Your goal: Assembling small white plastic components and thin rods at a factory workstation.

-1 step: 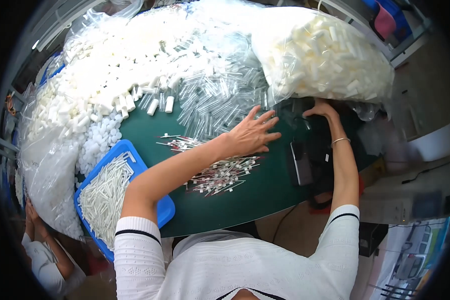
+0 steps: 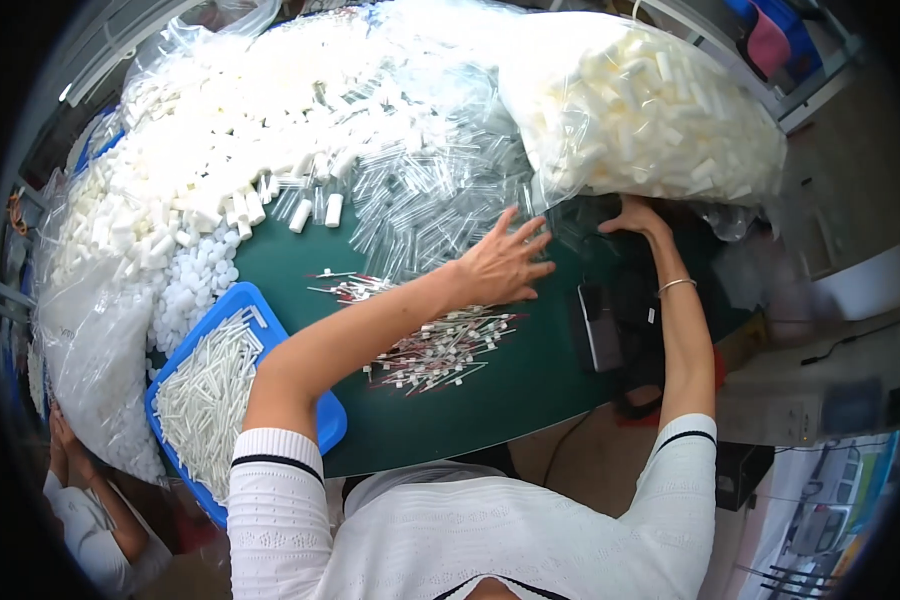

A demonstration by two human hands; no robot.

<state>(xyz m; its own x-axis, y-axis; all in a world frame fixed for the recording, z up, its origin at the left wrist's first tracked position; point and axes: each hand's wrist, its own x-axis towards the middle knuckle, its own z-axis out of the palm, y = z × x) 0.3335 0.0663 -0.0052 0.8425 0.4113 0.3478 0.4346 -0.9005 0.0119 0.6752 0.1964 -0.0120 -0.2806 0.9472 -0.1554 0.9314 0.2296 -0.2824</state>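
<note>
My left hand (image 2: pixel 503 264) is open, palm down with fingers spread, at the right edge of a heap of clear plastic tubes (image 2: pixel 410 200). Just below its forearm lies a pile of thin sticks with small white pieces and reddish ends (image 2: pixel 440 350); the arm covers part of it. My right hand (image 2: pixel 638 217) is open by the lower edge of a clear bag of cream-white cylinders (image 2: pixel 660 110), its thumb apart from the fingers. Some of its fingertips are hard to see against the bag. A few clear tubes lie in shadow between the hands.
A blue tray (image 2: pixel 334 424) of short white sticks stands at the left. Behind it are small translucent white caps (image 2: pixel 192 285) and a large heap of white cylinders (image 2: pixel 120 215). A dark phone (image 2: pixel 601 328) rests on the green tabletop (image 2: pixel 390 435). Another person's hands (image 2: pixel 62 430) show at far left.
The whole picture has shifted very slightly to the left. Both hands keep the same pose and place over the table.
</note>
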